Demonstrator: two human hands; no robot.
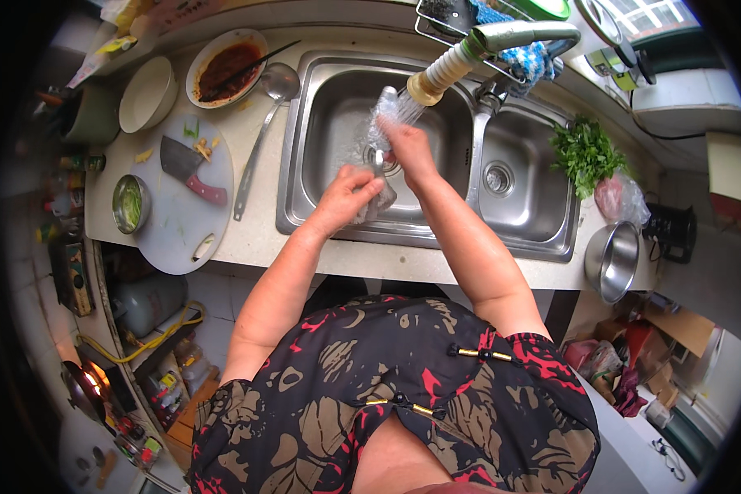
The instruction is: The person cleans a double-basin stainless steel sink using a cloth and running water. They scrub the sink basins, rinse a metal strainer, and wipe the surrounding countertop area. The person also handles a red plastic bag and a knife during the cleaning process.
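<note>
My right hand [410, 148] is over the left sink basin [339, 105], in the running water. It grips a slim pale object [388, 102] that sticks up past the fingers; spray blurs it, so its kind is unclear. Above it, water [407, 106] pours from a white ribbed faucet extension [447, 69]. My left hand [346, 197] is lower in the same basin, nearer the front rim, with thumb and fingers closed on a grey, blurred cloth-like thing [375, 207]. Between the hands, a short whitish piece [378, 159] shows above the drain.
Left of the sink lie a ladle [259, 133], a sauce-stained plate [230, 68], a bowl [148, 94] and a cutting board [173, 241] with a cleaver [188, 167] and a metal bowl of greens [131, 204]. Rightward are leafy greens [588, 154] and a steel bowl [612, 261] by the counter edge.
</note>
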